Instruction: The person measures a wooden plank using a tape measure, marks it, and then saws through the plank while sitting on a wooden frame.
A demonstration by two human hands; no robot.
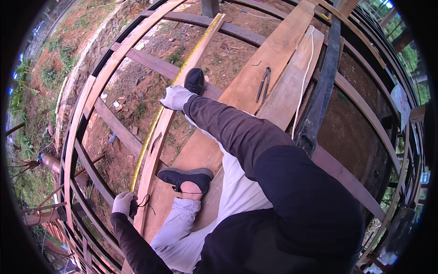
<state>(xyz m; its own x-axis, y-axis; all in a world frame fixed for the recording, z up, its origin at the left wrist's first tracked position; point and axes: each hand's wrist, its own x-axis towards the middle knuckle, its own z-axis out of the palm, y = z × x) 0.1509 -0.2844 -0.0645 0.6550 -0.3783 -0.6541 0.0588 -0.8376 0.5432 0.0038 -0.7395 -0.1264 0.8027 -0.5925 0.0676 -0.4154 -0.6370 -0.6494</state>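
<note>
A yellow tape measure (148,148) is pulled out along the left edge of a long wooden beam (159,137). My left hand (122,203), in a pale knitted glove, is closed around its dark case at the near end, where a black cord loops over the wood. Farther along, my right hand (177,97), gloved too, lies across the beam and the tape with its fingers curled over the edge; whether it holds anything smaller is hidden. One dark shoe (195,81) rests beside the right hand, the other (185,178) on a broad plank.
Wide planks (269,59) lie across the open timber frame, with pincers (263,84) on them. A white cord (305,75) runs down beside a dark metal beam (324,91). Gaps between the crosspieces (153,63) show soil and debris below.
</note>
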